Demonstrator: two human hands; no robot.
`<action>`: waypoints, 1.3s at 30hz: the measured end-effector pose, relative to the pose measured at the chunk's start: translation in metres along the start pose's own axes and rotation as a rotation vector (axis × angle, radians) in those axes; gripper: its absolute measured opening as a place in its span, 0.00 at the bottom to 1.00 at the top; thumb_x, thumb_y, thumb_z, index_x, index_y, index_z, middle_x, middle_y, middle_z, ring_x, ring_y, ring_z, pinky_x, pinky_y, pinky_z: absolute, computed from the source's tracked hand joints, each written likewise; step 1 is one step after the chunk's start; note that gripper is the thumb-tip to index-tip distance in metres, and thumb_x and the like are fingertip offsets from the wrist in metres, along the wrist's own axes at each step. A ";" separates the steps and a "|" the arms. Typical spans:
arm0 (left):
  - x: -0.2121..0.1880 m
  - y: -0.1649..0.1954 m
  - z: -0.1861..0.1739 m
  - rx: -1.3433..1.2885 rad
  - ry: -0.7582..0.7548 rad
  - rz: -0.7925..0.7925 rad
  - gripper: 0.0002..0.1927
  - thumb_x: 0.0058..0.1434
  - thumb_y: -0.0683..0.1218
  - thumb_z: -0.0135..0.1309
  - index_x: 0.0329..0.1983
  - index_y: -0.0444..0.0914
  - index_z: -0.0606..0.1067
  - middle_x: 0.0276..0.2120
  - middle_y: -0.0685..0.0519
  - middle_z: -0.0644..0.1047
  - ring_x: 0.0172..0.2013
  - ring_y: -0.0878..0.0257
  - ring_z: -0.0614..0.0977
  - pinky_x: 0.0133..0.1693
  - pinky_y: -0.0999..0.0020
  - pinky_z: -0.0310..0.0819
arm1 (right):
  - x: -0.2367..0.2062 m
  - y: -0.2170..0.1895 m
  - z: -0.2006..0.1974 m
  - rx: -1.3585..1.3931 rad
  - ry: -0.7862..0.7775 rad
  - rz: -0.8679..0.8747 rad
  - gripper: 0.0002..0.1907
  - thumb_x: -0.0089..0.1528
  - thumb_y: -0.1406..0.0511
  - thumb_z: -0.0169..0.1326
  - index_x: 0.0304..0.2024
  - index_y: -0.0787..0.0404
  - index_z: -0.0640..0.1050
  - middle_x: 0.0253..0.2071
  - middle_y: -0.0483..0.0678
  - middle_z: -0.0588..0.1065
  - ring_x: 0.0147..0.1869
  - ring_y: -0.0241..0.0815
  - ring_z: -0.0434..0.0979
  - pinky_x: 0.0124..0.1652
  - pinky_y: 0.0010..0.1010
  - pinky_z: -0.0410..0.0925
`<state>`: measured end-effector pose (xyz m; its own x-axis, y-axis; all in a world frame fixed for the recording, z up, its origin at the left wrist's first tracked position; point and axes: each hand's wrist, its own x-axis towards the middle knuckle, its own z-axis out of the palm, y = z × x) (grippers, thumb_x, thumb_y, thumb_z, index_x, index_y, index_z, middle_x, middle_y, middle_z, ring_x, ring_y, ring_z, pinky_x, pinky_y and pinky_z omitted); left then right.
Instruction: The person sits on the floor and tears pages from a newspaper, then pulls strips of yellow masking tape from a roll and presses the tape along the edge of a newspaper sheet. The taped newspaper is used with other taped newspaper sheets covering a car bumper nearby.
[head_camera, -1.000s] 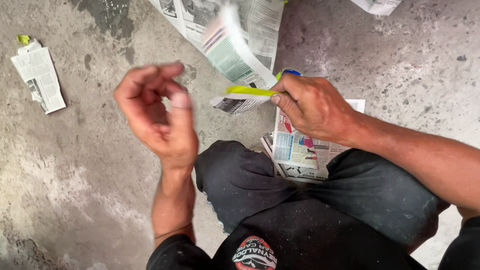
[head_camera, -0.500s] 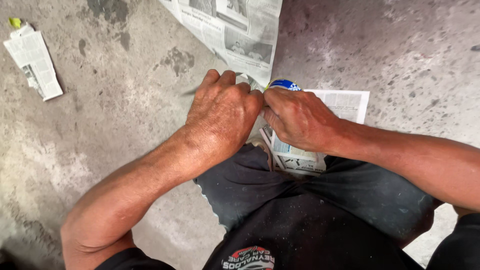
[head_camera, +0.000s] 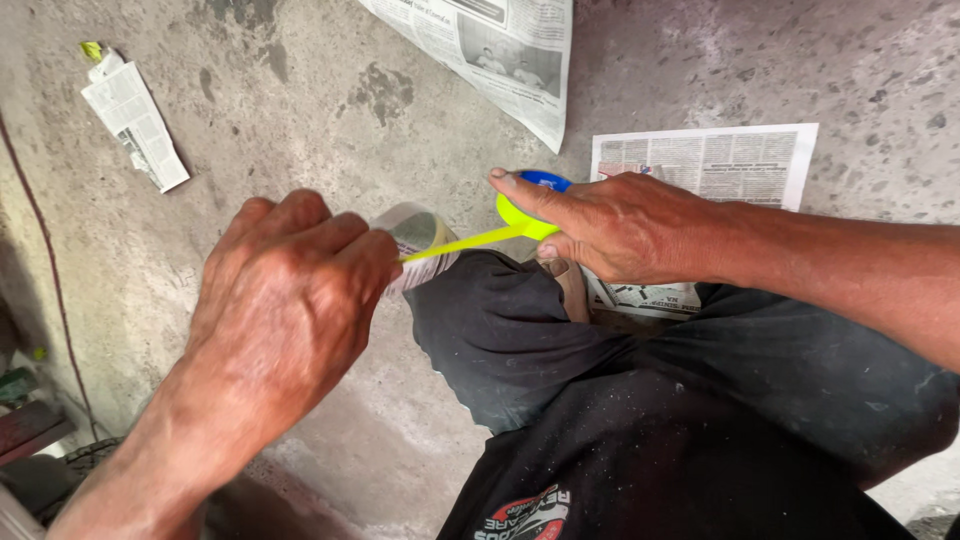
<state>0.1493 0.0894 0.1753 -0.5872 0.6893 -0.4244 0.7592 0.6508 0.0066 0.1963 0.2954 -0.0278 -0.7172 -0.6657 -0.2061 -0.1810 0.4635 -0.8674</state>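
Note:
My right hand (head_camera: 625, 225) grips a roll of yellow-green tape (head_camera: 527, 212) with a blue core above my knee. A strip of the tape (head_camera: 455, 243) stretches left from the roll to my left hand (head_camera: 290, 300). That hand is closed around a rolled piece of newspaper (head_camera: 420, 238), and the strip's end meets the roll at my fingertips. Most of the paper roll is hidden behind my left hand.
A newspaper sheet (head_camera: 710, 165) lies on the concrete floor under my right hand. A larger sheet (head_camera: 490, 50) lies at the top. A small folded paper with a yellow-green tip (head_camera: 135, 120) rests at upper left. My dark-trousered knee (head_camera: 500, 330) fills the centre.
My hands were pressed together at the tape roll; now my left hand has drawn away to the left with the paper roll, pulling out a strip of tape.

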 end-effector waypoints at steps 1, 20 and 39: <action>-0.002 0.002 -0.005 0.000 -0.001 0.006 0.04 0.56 0.41 0.59 0.27 0.37 0.77 0.22 0.51 0.75 0.30 0.54 0.76 0.35 0.55 0.68 | 0.002 -0.002 -0.003 0.018 -0.032 0.050 0.44 0.65 0.56 0.54 0.78 0.46 0.47 0.29 0.51 0.78 0.21 0.49 0.77 0.23 0.43 0.70; -0.048 0.039 -0.003 -0.474 -0.043 0.095 0.07 0.46 0.39 0.58 0.25 0.36 0.70 0.49 0.43 0.82 0.41 0.50 0.83 0.40 0.57 0.76 | 0.004 -0.027 0.002 0.012 0.003 -0.414 0.42 0.60 0.71 0.52 0.75 0.44 0.55 0.37 0.46 0.73 0.26 0.45 0.74 0.24 0.36 0.70; -0.059 0.037 0.002 -0.725 -0.147 0.173 0.08 0.42 0.41 0.58 0.23 0.36 0.70 0.44 0.41 0.80 0.38 0.47 0.81 0.38 0.52 0.75 | 0.009 -0.032 0.003 0.072 -0.052 -0.517 0.36 0.59 0.71 0.54 0.69 0.44 0.67 0.32 0.47 0.71 0.27 0.47 0.73 0.23 0.41 0.67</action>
<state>0.2125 0.0725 0.1984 -0.3946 0.7839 -0.4795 0.4328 0.6188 0.6555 0.1974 0.2727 -0.0029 -0.5118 -0.8257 0.2372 -0.4547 0.0261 -0.8902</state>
